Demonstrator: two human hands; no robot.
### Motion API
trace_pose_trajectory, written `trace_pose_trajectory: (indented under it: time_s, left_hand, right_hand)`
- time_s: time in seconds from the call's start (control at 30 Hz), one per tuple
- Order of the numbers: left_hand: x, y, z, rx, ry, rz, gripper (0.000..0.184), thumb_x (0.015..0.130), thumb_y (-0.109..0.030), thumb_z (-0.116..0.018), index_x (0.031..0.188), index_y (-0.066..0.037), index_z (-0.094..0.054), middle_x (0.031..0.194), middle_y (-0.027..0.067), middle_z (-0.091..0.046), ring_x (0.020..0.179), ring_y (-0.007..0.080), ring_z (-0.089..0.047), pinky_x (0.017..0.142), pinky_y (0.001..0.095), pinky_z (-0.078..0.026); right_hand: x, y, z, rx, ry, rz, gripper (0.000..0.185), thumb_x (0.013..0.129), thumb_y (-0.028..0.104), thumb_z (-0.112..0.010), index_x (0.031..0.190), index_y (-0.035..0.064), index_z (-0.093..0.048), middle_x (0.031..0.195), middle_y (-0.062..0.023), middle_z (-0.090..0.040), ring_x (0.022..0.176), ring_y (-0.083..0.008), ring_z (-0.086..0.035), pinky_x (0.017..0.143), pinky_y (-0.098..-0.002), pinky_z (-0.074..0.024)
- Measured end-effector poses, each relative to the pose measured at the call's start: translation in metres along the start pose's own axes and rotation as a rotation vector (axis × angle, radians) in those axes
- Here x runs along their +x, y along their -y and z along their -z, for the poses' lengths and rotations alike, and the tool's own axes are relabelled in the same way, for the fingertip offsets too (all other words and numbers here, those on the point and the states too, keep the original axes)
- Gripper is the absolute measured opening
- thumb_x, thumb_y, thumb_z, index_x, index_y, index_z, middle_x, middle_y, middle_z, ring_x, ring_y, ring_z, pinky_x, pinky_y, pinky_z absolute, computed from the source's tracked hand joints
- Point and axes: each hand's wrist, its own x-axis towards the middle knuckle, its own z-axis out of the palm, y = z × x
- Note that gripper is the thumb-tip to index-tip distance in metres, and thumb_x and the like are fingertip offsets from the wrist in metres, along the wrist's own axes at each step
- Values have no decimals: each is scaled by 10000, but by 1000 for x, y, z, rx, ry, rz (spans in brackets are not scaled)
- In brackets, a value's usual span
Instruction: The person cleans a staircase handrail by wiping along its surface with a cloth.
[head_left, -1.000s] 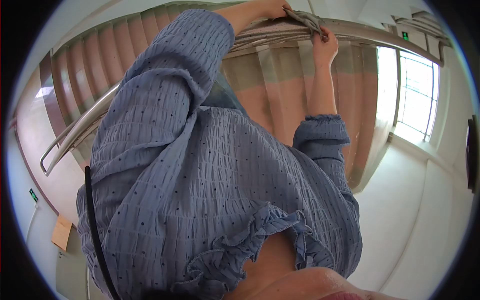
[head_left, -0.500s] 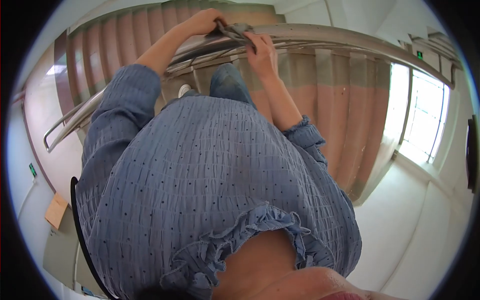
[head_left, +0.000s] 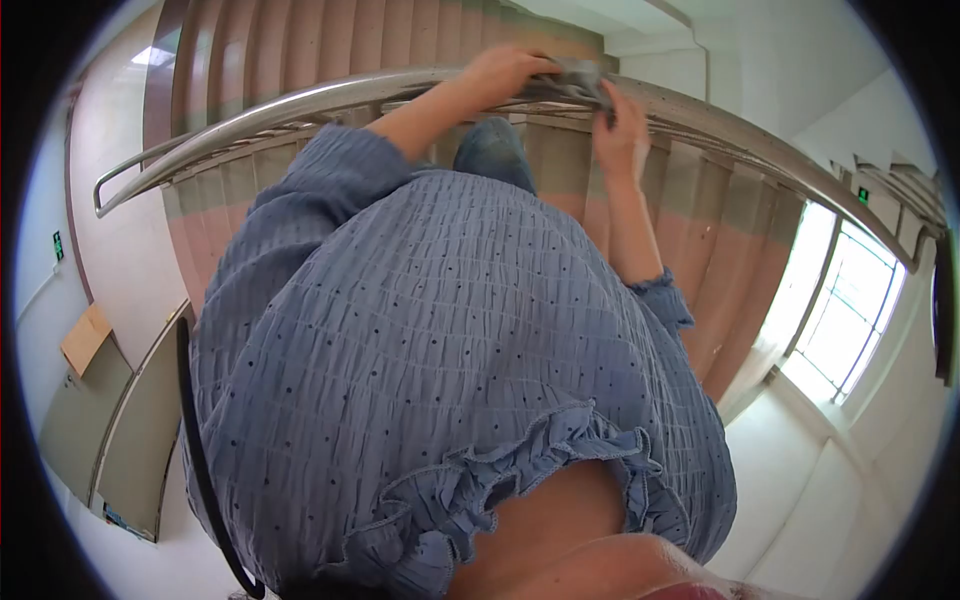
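Note:
A grey cloth (head_left: 580,76) lies bunched over the metal handrail (head_left: 690,103), slightly blurred. My left hand (head_left: 508,74) grips its left end, fingers bent over the top of the rail. At the cloth's other end, my right hand (head_left: 622,122) pinches it from the near side of the rail. Both arms stretch forward in blue sleeves. The undersides of the fingers and the far side of the cloth are hidden.
Stairs (head_left: 300,45) with pink and grey-green steps run on both sides of the rail. A barred window (head_left: 848,300) is at the right. On the left are a green sign (head_left: 58,245), a brown board (head_left: 87,340) and a rounded rail end (head_left: 100,195).
Both hands and the cloth have shifted right in the view along the handrail. The view itself has also turned, and more of the rail's left part shows.

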Motion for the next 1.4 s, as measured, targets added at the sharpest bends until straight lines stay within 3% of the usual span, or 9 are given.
trace_pose_trajectory:
  time_s: [0.07, 0.23, 0.37, 0.57, 0.83, 0.93, 1.03, 1.1, 1.4]
  left_hand:
    - [-39, 14, 41, 21, 43, 130, 471, 793, 49, -498, 1160, -143, -723, 1239, 101, -672, 1144, 347, -612, 973, 440, -493]
    - [-105, 59, 58, 234, -153, 219, 383, 787, 23, -546, 1077, -118, -753, 1131, 90, -701, 1065, 318, -646, 922, 420, -520]
    - [-78, 45, 41, 207, -180, 218, 353, 776, -8, -587, 1070, -122, -744, 1109, 82, -705, 1055, 324, -648, 911, 419, -522]
    - [-16, -13, -9, 164, -244, -50, 453, 816, -2, -565, 1233, -143, -670, 1241, 94, -644, 1149, 320, -607, 989, 416, -481]
    - [-77, 30, 12, 306, -85, 38, 442, 805, -15, -574, 1210, -148, -686, 1235, 83, -650, 1129, 298, -615, 977, 391, -490]
    - [-96, 46, 40, 327, -145, 131, 434, 793, 15, -559, 1173, -134, -706, 1219, 94, -664, 1104, 314, -628, 964, 402, -496]
    - [-102, 55, 48, 439, -245, 158, 315, 845, -97, -572, 1109, -156, -732, 1142, 78, -690, 1065, 284, -650, 926, 389, -512]
    - [-95, 43, 48, 296, -181, 216, 427, 801, 36, -535, 1151, -128, -715, 1214, 105, -670, 1103, 316, -632, 957, 410, -498]
    - [-101, 25, 51, 338, -63, 174, 494, 776, 27, -586, 1246, -104, -661, 1232, 90, -668, 1108, 310, -631, 958, 406, -496]
  right_hand:
    - [-4, 31, -37, 77, 64, 113, 471, 818, 42, -657, 1261, 203, -663, 942, -89, -627, 895, -273, -628, 768, -388, -528]
    - [-6, 82, -96, 107, 245, 337, 383, 848, 40, -616, 1193, 190, -685, 933, -93, -611, 928, -300, -628, 789, -413, -534]
    - [14, 58, -82, 0, 171, 368, 291, 817, 54, -640, 1071, 168, -726, 954, -106, -612, 899, -317, -634, 763, -420, -536]
    - [28, -7, -4, -141, -9, 214, 311, 822, 42, -638, 1094, 157, -734, 959, -115, -605, 932, -312, -607, 812, -424, -503]
    - [12, 22, -53, -19, 141, 190, 293, 857, 82, -636, 1114, 186, -731, 1001, -92, -613, 951, -304, -618, 809, -414, -518]
    - [17, 53, -74, 77, 229, 287, 287, 865, 95, -634, 1122, 191, -719, 1010, -86, -616, 944, -312, -626, 789, -415, -526]
    - [26, 72, -84, 115, 260, 303, 286, 867, 99, -633, 1128, 187, -709, 1016, -86, -616, 933, -323, -629, 781, -418, -527]
    - [32, 70, -82, 83, 198, 317, 279, 865, 89, -625, 1114, 177, -715, 1007, -88, -617, 930, -323, -631, 777, -423, -527]
    - [23, 83, -72, 102, 171, 197, 293, 866, 64, -600, 1112, 151, -733, 986, -115, -605, 913, -315, -631, 789, -414, -511]
